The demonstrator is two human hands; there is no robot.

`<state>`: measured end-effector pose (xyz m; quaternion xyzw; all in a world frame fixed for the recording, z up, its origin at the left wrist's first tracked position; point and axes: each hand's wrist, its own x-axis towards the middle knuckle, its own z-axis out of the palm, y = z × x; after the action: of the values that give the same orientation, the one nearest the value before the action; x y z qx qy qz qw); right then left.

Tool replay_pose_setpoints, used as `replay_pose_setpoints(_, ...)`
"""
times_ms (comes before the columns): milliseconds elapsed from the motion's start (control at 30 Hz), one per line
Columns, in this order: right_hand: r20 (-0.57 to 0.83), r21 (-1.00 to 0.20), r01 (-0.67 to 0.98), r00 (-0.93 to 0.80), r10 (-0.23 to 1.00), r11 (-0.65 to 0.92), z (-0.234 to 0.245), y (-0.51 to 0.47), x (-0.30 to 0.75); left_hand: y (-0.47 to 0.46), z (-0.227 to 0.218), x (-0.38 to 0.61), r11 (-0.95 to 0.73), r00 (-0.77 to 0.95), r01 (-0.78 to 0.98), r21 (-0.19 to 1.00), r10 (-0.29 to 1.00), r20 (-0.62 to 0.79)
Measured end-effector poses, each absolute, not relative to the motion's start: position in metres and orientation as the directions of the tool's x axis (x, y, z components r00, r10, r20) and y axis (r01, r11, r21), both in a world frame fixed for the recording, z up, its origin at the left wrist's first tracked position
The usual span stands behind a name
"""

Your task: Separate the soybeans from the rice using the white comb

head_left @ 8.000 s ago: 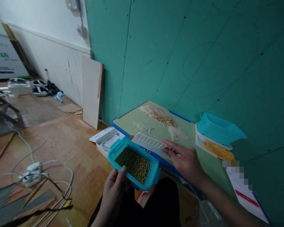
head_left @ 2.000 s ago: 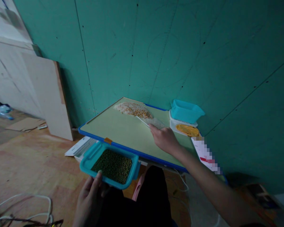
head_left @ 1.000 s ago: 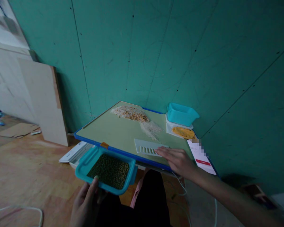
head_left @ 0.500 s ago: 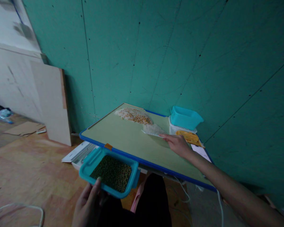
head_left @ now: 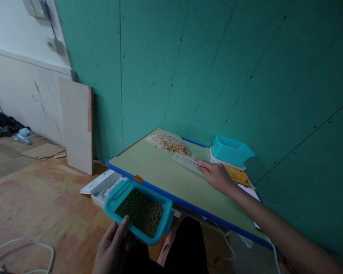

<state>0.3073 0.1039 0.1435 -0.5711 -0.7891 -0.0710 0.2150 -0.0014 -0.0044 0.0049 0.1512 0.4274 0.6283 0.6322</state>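
My left hand [head_left: 111, 243] grips the near rim of a teal plastic container [head_left: 167, 213], thumb over the edge. Small dark green beans [head_left: 135, 205] fill its left part, with tan beans [head_left: 154, 219] at the right; it is held beside the table's front edge. In my right hand [head_left: 215, 177] is a long, pale translucent plastic piece [head_left: 184, 160] with a row of ridges or hollows along its face. It tilts above the tabletop, just in front of a pile of white grains and yellow-orange kernels [head_left: 171, 145].
The pale green table [head_left: 151, 169] has a blue edge and stands against a green wall [head_left: 148, 76]. On its right are another teal container [head_left: 231, 150], a yellow cloth [head_left: 238, 176] and a phone-like white object [head_left: 248, 190]. A board [head_left: 77, 125] leans at left; a white cable [head_left: 25, 241] lies below.
The plastic piece in my right hand has turned so its ridged face shows, and the pale grains around it are no longer seen there. The whole view has shifted left; my left hand keeps its grip.
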Motion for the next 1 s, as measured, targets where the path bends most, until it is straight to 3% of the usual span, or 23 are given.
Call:
replay_pose_setpoints(333, 0.445, -0.114, 0.967, -0.157, 0.882, 0.229, 0.16, 0.103, 0.217, -0.005, 0.001, 0.002, 0.135, -0.195, -0.674, 0.726, 0.915, -0.352)
replay_pose_setpoints(700, 0.447, -0.064, 0.985, -0.114, 0.887, 0.159, 0.133, 0.107, 0.163, -0.002, 0.0, -0.003, 0.137, -0.193, -0.678, 0.722, 0.915, -0.355)
replay_pose_setpoints(1000, 0.428, -0.225, 0.97, 0.183, 0.885, -0.092, 0.118, 0.125, 0.186, -0.004, 0.005, 0.0, 0.142, -0.21, -0.675, 0.724, 0.904, -0.372)
